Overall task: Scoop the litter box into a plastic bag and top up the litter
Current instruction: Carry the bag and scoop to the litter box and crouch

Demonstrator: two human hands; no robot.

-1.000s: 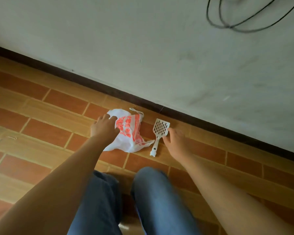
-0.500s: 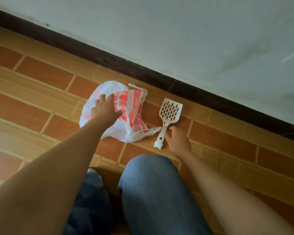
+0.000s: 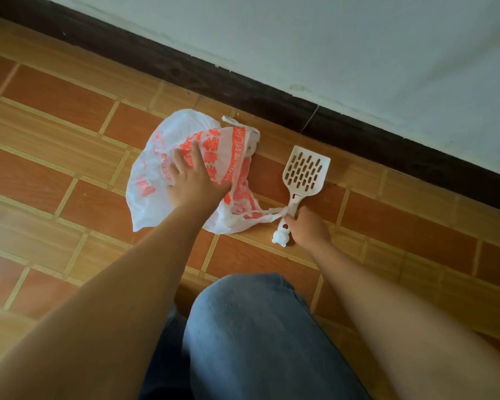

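L hand (image 3: 195,184) lies flat on the bag (image 3: 168,131), fingers spread, not grabbing. R hand (image 3: 308,228) holds the scoop (image 3: 304,172) handle. Scoop's on the floor (image 3: 70,203), 3 o'clock from bag.

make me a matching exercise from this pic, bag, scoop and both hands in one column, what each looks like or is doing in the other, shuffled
Column one:
1. plastic bag
2. scoop
3. left hand
4. right hand

Column two:
A. grips a handle, fingers curled
B. pale and slotted, lying flat
C. white with red print, crumpled
D. rests on the bag, fingers spread

Pairs: 1-C, 2-B, 3-D, 4-A
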